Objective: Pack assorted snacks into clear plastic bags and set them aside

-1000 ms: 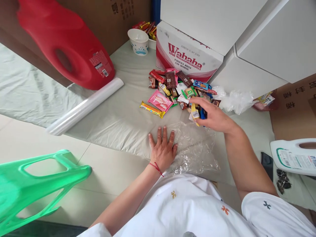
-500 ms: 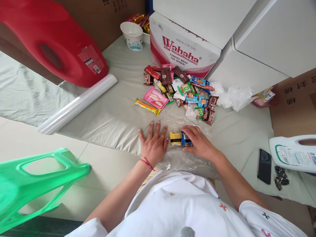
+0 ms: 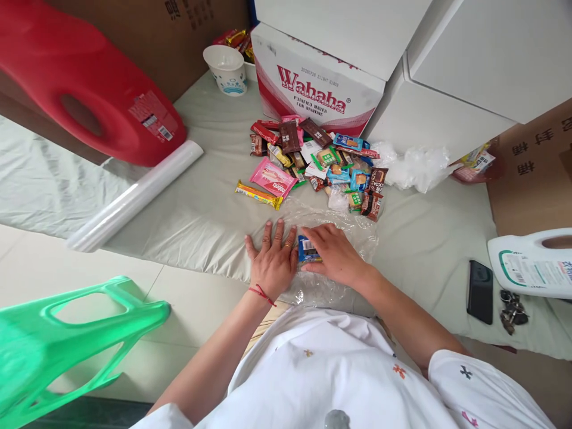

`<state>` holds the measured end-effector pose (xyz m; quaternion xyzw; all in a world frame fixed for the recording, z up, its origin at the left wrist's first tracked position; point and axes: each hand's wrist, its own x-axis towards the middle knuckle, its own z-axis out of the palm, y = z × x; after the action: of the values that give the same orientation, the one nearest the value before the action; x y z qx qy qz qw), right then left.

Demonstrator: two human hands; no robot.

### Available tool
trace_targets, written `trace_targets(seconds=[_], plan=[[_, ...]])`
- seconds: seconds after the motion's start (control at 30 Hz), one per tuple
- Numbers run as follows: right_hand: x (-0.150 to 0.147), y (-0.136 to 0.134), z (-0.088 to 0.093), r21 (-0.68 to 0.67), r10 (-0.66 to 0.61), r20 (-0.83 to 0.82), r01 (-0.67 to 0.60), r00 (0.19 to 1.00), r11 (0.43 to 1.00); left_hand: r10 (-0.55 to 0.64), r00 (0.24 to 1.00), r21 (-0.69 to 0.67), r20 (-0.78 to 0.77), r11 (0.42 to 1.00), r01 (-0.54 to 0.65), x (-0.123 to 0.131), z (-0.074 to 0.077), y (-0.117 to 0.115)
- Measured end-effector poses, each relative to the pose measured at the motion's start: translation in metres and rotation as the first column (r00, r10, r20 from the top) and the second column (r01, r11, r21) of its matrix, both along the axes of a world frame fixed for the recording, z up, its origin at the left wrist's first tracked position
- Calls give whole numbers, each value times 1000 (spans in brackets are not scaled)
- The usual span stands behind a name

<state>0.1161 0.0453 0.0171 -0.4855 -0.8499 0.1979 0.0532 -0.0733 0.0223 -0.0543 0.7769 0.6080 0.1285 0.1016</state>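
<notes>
Left hand [image 3: 272,265], centre frame: flat, fingers spread, probably steadying clear film [image 3: 363,238]. Right hand [image 3: 334,253], just beside: thumb and fingers closed around blue packet [image 3: 306,248] over film. Wrapped snacks [image 3: 324,158], upper centre, presumably heaped within reach.

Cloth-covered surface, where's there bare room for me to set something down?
Bare cloth shows between the clear film and the phone, and between the plastic roll and the snack pile. It's crowded against the Wahaha box, where that pile sits, and between the left hand and right hand, around a blue packet.
</notes>
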Motion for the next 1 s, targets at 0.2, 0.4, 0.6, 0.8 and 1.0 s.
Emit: trace_targets(seconds=[0.2, 0.4, 0.6, 0.8, 1.0], plan=[[10, -2, -11, -58, 15, 105, -9, 994, 998, 7, 1000, -25, -11, 1000, -8, 1, 1, 0], [24, -11, -12, -33, 18, 89, -16, 996, 999, 18, 999, -51, -50, 998, -20, 2, 3, 1], [35, -9, -15, -2, 9, 16, -9, 1000, 1000, 24, 999, -43, -41, 999, -25, 3, 4, 2], [97, 29, -13, 159, -655, -16, 648, 756, 744, 22, 999, -40, -30, 999, -23, 3, 3, 2], [119, 70, -29, 102, -804, 257, 812, 537, 575, 24, 1000, -40, -9, 999, -24, 3, 3, 2]])
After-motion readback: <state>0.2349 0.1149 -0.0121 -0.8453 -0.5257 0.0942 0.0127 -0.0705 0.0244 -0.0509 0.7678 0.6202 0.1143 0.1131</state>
